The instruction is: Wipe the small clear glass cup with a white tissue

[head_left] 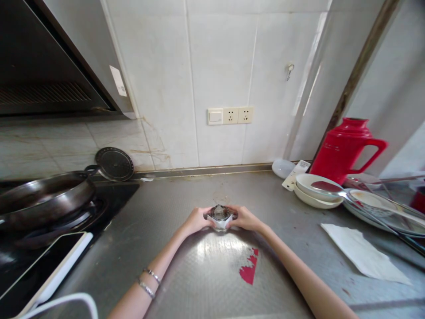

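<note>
A small clear glass dish (220, 213), with something white along its front, stands on the metal counter (186, 270) at the centre. My left hand (199, 219) grips its left side, fingers behind and thumb at the front. On the opposite side, my right hand (243, 218) holds it the same way. A torn red patch (249, 269) lies on the counter in front of the dish, slightly to the right.
At the left are a metal wok (66, 197) on the black stove, a round black trivet (114, 164) and a white-edged device (63, 270) with a cable. Stacked bowls (317, 199), a red thermos (340, 153) and a white paper sheet (365, 254) are at the right.
</note>
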Tool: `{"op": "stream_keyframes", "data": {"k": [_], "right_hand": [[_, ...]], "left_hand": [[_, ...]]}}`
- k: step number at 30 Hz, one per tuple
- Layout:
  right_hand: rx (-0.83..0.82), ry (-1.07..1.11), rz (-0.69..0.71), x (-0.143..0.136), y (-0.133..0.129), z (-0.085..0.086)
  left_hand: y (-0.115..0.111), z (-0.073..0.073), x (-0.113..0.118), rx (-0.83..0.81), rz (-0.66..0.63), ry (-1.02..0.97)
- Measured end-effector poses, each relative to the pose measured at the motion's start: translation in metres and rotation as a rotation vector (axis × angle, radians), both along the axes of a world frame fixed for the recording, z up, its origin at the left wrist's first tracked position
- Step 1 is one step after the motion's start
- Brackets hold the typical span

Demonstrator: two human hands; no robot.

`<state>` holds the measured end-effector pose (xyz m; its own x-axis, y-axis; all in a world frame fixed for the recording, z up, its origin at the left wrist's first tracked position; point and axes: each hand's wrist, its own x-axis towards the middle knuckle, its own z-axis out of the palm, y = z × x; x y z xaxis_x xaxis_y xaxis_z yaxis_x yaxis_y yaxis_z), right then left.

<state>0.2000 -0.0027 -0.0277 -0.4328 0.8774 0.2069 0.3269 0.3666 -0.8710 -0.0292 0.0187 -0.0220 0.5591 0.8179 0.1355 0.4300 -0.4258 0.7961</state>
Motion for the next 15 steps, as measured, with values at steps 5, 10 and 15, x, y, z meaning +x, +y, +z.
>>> {"op": "stream_keyframes", "data": {"k": [5, 10, 15], "right_hand": [[-0.008, 0.003, 0.006, 0.0003, 0.0000, -0.0002], [0.012, 0.000, 0.007, 0.0010, 0.0009, -0.0026], [0.044, -0.021, -0.001, 0.0031, 0.0038, -0.0088]], "left_hand": [[0.0011, -0.0019, 0.0000, 0.001, -0.019, -0.028], [0.0019, -0.0034, 0.0002, 0.004, -0.017, -0.032], [-0.0003, -0.0002, 0.0008, 0.026, -0.010, 0.009]]}}
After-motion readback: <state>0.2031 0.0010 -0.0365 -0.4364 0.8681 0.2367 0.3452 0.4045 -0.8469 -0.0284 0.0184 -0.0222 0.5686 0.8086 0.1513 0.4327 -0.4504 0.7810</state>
